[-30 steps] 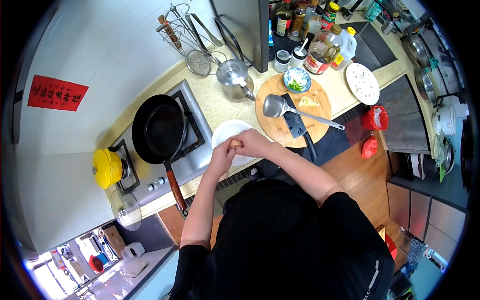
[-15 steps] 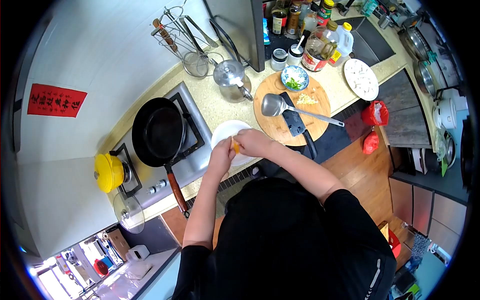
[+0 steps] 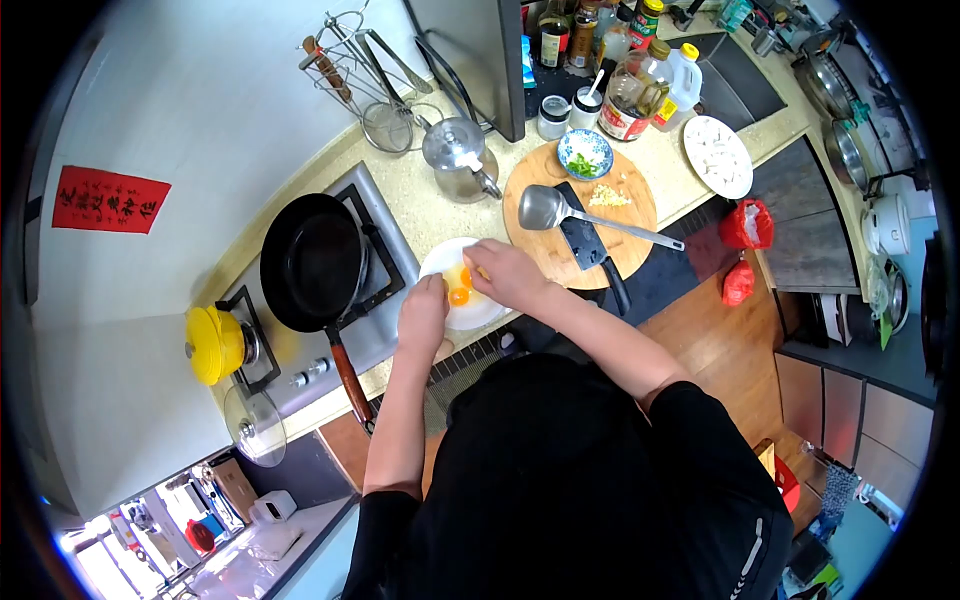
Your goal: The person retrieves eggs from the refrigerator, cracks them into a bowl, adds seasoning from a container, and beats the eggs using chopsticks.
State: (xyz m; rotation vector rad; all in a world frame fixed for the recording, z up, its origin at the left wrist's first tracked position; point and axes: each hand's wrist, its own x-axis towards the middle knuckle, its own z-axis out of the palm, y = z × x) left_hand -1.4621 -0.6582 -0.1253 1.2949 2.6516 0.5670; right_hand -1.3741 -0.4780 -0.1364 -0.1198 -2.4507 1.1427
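A white bowl [image 3: 478, 318] on the counter holds raw egg, with orange yolks [image 3: 459, 296] showing. My left hand [image 3: 424, 312] is closed over the bowl's left side, its fingers curled round what looks like half an eggshell, mostly hidden. Over the right side, my right hand [image 3: 506, 276] pinches the other shell piece, also largely covered by the fingers. To the right lies a round wooden cutting board [image 3: 630, 235] carrying a cleaver [image 3: 583, 235], a metal wok spatula [image 3: 545, 208], chopped garlic [image 3: 608, 196] and a blue-patterned bowl [image 3: 585, 154] with chopped greens.
A black frying pan [image 3: 312, 262] sits on the gas stove [image 3: 385, 330], its handle pointing toward me. A yellow pot [image 3: 215, 345] stands farther left near a glass lid [image 3: 255, 425]. Behind are a metal kettle [image 3: 458, 160], bottles, and a plate of white pieces [image 3: 718, 158] at right.
My hands have moved apart above the bowl, left hand leftward and right hand rightward. The egg has opened, and yolks now show in the bowl between them.
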